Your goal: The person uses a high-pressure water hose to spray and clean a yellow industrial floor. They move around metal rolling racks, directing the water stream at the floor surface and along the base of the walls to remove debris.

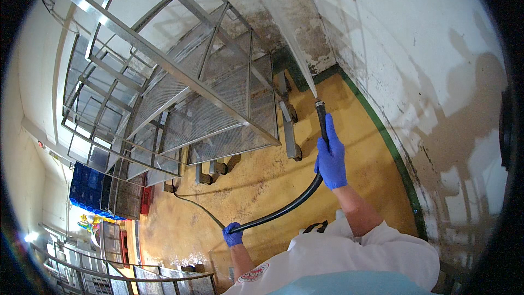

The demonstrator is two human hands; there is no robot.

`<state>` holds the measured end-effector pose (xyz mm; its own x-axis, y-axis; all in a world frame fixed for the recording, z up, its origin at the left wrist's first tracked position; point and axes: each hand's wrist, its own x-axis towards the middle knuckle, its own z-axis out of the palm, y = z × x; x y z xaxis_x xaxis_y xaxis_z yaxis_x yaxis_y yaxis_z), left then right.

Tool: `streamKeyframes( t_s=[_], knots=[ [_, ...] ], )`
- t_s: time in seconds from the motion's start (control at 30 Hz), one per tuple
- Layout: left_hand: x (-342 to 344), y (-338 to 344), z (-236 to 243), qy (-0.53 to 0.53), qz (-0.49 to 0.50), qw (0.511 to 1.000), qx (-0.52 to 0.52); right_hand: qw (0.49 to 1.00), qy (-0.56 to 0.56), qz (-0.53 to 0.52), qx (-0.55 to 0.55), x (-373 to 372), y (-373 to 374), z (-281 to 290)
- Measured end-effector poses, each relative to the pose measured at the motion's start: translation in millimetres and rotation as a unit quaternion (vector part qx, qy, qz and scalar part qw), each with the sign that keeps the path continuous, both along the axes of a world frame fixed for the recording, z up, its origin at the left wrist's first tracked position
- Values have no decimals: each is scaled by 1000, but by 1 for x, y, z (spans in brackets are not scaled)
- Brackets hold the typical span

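A black hose (289,206) bends between my two blue-gloved hands. My right hand (332,161) is closed round it just behind the metal nozzle (319,103), with a finger stretched along the hose. From the nozzle a white jet of water (297,54) shoots away toward the stained far corner. Lower and to the left, my left hand (232,234) grips the same hose. Beyond that hand, a thinner dark length (199,206) trails over the floor to the foot of a rack. The tall metal rack (164,65) with mesh shelves stands left of the nozzle, apart from my hands.
Wet yellow floor (251,186) lies under the wheeled racks. A stained white wall (415,76) with a green base strip (401,158) runs along the right. Blue crates (87,191) are stacked at the left, near a red crate (146,199). A curved metal rail (147,279) crosses the lower left.
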<state>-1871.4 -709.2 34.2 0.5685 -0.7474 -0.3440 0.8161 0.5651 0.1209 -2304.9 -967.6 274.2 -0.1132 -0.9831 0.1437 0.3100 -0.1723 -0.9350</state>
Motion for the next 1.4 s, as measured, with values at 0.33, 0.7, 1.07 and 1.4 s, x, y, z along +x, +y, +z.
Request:
streamKeyframes(
  t_s=[0.33, 0.7, 1.07, 1.4],
  knots=[
    [-26, -8, 17, 34, 22, 999, 6, 1000, -12, 4, 27, -2, 2, -4],
    [-4, 9, 4, 11, -47, 998, -32, 1000, 17, -17, 15, 1, -4, -19],
    [-26, -12, 19, 50, 42, 996, 58, 998, 43, -21, -39, 2, -7, -13],
    [-10, -16, 3, 18, 37, 999, -20, 997, 30, -43, -63, 3, -3, 0]
  ],
)
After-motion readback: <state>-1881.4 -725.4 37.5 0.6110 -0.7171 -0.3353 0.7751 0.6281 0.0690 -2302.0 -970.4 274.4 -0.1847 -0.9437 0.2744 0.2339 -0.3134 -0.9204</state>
